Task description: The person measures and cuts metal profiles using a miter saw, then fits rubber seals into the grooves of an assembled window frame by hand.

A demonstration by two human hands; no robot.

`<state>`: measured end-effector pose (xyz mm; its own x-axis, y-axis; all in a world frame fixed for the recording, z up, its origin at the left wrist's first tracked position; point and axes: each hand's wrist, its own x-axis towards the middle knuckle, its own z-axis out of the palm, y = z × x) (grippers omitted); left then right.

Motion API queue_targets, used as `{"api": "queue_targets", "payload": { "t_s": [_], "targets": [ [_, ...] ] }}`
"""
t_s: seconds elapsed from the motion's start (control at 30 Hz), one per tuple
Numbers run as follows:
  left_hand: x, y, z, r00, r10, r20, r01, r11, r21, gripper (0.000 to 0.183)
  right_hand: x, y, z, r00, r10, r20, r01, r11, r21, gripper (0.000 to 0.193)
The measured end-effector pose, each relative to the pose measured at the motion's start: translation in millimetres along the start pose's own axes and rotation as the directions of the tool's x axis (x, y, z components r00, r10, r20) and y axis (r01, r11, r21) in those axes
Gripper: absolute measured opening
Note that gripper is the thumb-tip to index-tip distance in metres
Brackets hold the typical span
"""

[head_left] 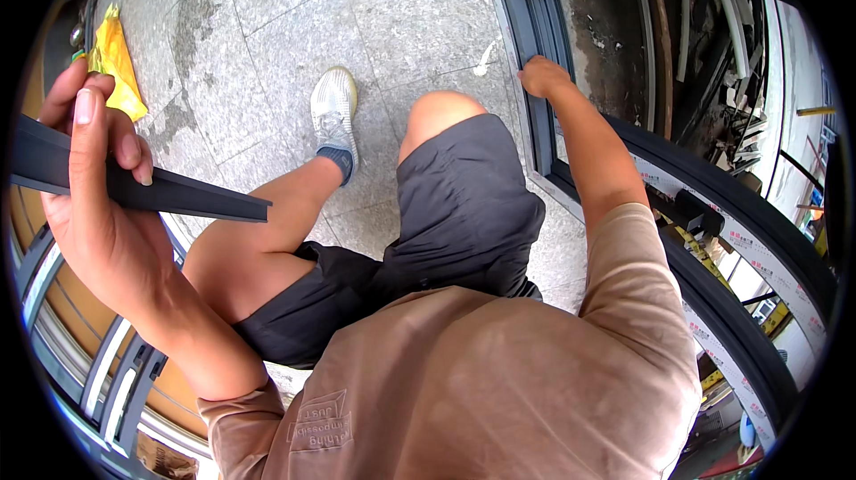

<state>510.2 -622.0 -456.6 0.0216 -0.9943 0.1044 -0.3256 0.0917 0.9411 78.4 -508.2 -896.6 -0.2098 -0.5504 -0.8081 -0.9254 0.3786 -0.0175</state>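
The far end of the dark strip [201,199] is cut off by the round rim at the left, and the left hand [105,213] covers part of its length. The right hand's [544,79] fingertips are hidden, so its hold on the window frame [521,30] cannot be made out. That frame is cut off at the top. The right knee [443,114] hides the lower leg and foot beneath it. The shirt [490,382] runs out of the lower edge. Beyond the frame, the scraps [736,114] are too small and jumbled to tell apart.
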Motion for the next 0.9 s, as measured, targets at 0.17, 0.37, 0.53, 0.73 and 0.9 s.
{"api": "queue_targets", "payload": {
  "t_s": [0.17, 0.37, 0.53, 0.73, 0.9],
  "targets": [
    [-1, 3, 1, 1.000, -0.001, -0.001, 0.001, 1.000, 0.008, 0.034, 7, -7, 3, 0.997, 0.075, -0.019, -0.074, 0.995, 0.071, 0.048],
    [1, 3, 3, 1.000, -0.001, 0.019, 0.001, 1.000, -0.001, 0.035, -31, -8, -14, 0.999, 0.044, -0.012, -0.044, 0.999, -0.005, 0.056],
    [1, -1, -3, 1.000, 0.003, 0.006, -0.003, 1.000, 0.014, 0.038, -62, 1, -1, 0.994, 0.021, 0.107, -0.006, 0.990, -0.138, 0.058],
    [5, -4, -3, 0.999, -0.004, 0.035, 0.004, 1.000, 0.009, 0.040, -73, 11, 27, 0.960, 0.119, 0.254, -0.122, 0.993, -0.006, 0.048],
    [5, -2, 4, 0.999, 0.000, 0.048, 0.000, 1.000, -0.002, 0.039, -67, 18, 40, 0.976, 0.060, 0.208, -0.059, 0.998, -0.014, 0.040]
  ]
}}
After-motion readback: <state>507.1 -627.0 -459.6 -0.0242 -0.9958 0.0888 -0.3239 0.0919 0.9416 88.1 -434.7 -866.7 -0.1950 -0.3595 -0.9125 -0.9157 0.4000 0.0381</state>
